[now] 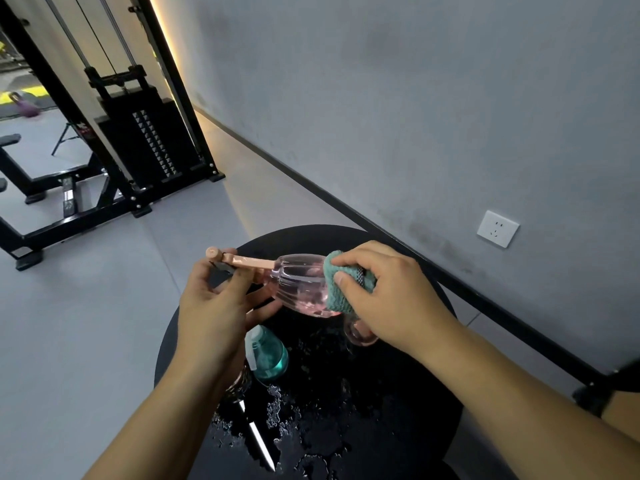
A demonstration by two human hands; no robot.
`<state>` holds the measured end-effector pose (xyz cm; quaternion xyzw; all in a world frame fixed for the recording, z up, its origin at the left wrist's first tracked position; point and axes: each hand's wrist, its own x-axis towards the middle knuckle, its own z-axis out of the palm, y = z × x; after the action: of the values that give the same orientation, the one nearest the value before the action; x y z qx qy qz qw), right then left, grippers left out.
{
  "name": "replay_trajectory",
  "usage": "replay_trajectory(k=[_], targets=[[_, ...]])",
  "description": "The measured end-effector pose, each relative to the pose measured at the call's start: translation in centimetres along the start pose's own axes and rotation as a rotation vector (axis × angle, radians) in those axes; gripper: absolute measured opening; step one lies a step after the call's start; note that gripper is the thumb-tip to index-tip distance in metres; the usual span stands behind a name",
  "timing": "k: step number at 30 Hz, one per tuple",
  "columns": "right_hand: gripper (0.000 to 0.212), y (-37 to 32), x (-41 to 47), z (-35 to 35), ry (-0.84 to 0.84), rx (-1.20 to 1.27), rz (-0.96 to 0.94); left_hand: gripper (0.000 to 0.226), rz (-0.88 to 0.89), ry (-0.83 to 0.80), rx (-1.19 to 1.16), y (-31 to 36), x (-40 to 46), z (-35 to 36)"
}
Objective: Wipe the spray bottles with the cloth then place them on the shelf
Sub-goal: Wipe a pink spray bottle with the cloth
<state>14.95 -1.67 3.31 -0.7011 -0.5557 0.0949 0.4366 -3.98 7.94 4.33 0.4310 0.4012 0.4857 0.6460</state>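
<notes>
A clear pink spray bottle [298,284] lies sideways in the air above a round black table [398,393]. My left hand [214,306] grips it at its peach spray head and neck. My right hand [391,292] presses a teal cloth [337,285] against the bottle's base end. A teal spray bottle [268,353] stands on the table below my left hand. Another pink bottle [360,332] sits partly hidden under my right hand. A further clear bottle [239,382] peeks out under my left wrist.
Water drops [277,410] are scattered over the table top. A grey wall with a white socket [497,228] is to the right. A black gym cable machine [138,133] and bench stand on the grey floor at the left. No shelf is in view.
</notes>
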Motion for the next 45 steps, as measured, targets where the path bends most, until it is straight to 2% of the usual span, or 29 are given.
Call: replay_trajectory(k=[3,9,16,21,27,33,39,45], targets=[[0.019,0.1,-0.1,-0.1,0.023,-0.001,0.029,0.015,-0.006,-0.008,0.011,0.0,0.3,-0.3],[0.024,-1.3,-0.3,0.5,-0.062,-0.099,-0.113,0.018,0.048,-0.089,0.104,-0.8,-0.2,0.1],[0.02,-0.5,0.1,0.3,0.038,-0.065,-0.024,0.019,0.067,-0.043,0.053,-0.4,-0.1,0.1],[0.024,-1.6,-0.2,0.5,-0.044,-0.082,-0.131,0.018,0.065,-0.039,0.056,-0.7,-0.6,0.5],[0.022,-0.3,0.2,-0.3,0.028,-0.023,0.022,0.013,0.038,0.024,0.002,-0.2,-0.1,0.1],[0.026,-1.7,-0.3,0.4,-0.068,-0.056,-0.106,0.021,0.04,-0.031,0.041,-0.8,-0.7,0.5],[0.022,-0.9,0.2,-0.3,0.049,0.028,0.037,0.021,0.089,-0.024,0.022,0.0,-0.3,0.0],[0.026,-1.6,-0.1,0.0,-0.035,-0.081,-0.134,0.02,0.108,-0.002,0.019,-0.6,-0.9,0.4]])
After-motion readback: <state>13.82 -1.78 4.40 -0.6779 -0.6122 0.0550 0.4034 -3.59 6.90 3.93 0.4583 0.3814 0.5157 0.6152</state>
